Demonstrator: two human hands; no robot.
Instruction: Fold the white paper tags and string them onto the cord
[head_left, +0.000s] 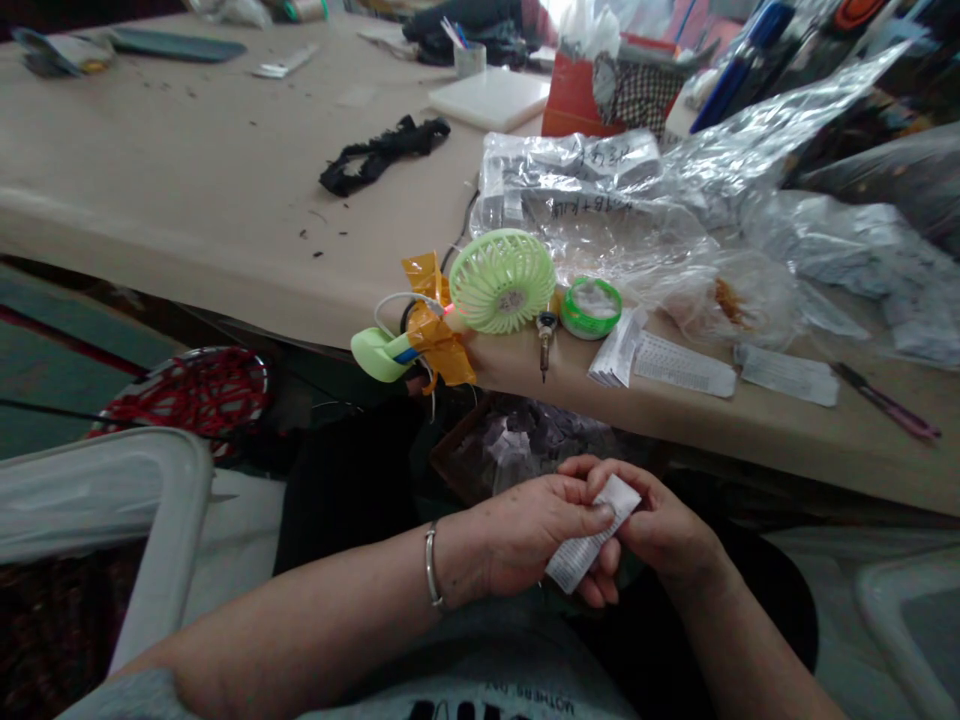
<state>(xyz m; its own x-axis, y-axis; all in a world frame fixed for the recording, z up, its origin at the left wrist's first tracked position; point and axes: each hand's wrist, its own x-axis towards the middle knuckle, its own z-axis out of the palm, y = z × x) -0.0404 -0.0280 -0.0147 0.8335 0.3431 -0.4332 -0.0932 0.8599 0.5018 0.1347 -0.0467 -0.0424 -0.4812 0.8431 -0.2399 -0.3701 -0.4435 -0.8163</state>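
Both my hands meet over my lap, below the table edge. My left hand (534,535), with a silver bangle on the wrist, pinches a small white printed label (592,535) with thumb and fingers. My right hand (660,530) grips the same label from the right, fingers curled round its upper end. The label is a narrow strip with fine print, tilted up to the right.
On the beige table (187,200) stand a green mini fan (501,280) taped with orange tape, a green tape roll (591,307), stacked printed labels (660,362), clear plastic bags (675,220), a black fabric piece (382,152) and a red box (574,95). A white tub rim (176,520) sits left.
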